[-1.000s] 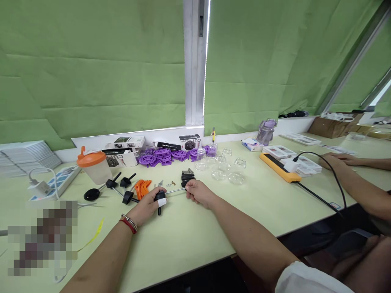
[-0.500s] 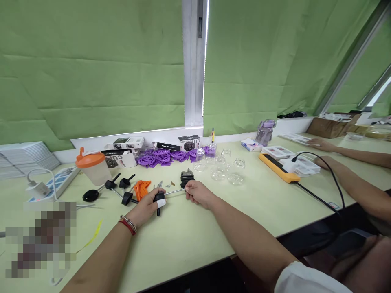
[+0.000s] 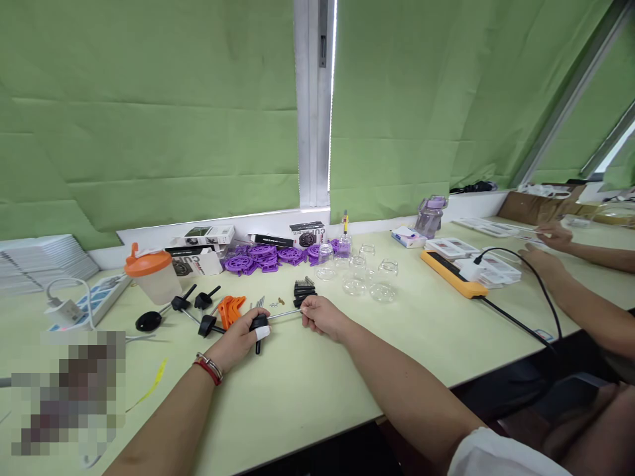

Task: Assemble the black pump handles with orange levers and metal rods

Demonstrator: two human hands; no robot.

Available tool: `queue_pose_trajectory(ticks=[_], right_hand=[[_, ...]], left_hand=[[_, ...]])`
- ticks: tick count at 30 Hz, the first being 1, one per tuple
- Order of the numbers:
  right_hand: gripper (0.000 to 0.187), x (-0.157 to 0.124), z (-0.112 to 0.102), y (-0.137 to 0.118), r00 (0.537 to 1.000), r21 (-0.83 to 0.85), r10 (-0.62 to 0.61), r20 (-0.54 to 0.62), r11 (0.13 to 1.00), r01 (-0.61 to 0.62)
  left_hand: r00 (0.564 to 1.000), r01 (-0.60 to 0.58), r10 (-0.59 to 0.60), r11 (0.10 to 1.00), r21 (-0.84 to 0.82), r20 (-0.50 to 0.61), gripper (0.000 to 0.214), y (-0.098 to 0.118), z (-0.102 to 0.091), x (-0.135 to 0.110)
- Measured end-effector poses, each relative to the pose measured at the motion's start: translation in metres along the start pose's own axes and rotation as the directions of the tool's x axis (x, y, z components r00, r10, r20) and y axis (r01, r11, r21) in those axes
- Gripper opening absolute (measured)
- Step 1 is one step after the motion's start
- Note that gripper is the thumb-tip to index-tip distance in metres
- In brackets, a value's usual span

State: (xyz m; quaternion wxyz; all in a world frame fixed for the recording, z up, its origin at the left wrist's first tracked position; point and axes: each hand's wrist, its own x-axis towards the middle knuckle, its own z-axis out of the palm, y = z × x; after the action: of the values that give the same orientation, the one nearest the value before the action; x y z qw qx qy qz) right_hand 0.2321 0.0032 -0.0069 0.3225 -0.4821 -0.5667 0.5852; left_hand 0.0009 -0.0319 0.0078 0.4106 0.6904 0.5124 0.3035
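My left hand (image 3: 237,340), with a white wrap on the thumb, is closed around a black plastic part (image 3: 258,323) that has a short black handle pointing down. A thin metal rod (image 3: 284,315) runs from this part to my right hand (image 3: 323,318), whose fingers pinch its far end. Just behind my right hand lie black pieces and small springs (image 3: 304,287). Beside my left hand are orange plastic parts (image 3: 230,311) and several similar black parts with rods (image 3: 207,324). A few tiny metal pieces (image 3: 274,304) lie behind the rod.
Purple plastic parts (image 3: 265,256) and printed boxes (image 3: 208,235) line the wall. Clear glass-like cups (image 3: 383,291) stand right of centre. An orange-lidded cup (image 3: 156,281) is at left, a yellow power strip (image 3: 451,274) at right. A co-worker's hands (image 3: 553,235) are at far right.
My hands keep nearly the same pose on the black part and rod. The view shifts slightly. At far right, the co-worker's hand has lifted and now holds something thin.
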Motion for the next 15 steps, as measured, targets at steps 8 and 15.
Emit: queue_pose_trajectory(ticks=[8,15], right_hand=[[0.007,-0.0034,0.0007,-0.0021,1.0,-0.014,-0.007,0.001,1.0,0.007],[0.004,-0.0014,-0.0016,0.0017,1.0,0.039,-0.024,0.006,0.999,0.024]], left_hand=[[1.0,0.026,-0.026,0.995,-0.101,0.002,0.051,-0.0054,-0.0011,-0.001],[0.998,0.057,-0.062,0.928,-0.367,0.0,0.046,-0.0015,-0.0008,-0.0017]])
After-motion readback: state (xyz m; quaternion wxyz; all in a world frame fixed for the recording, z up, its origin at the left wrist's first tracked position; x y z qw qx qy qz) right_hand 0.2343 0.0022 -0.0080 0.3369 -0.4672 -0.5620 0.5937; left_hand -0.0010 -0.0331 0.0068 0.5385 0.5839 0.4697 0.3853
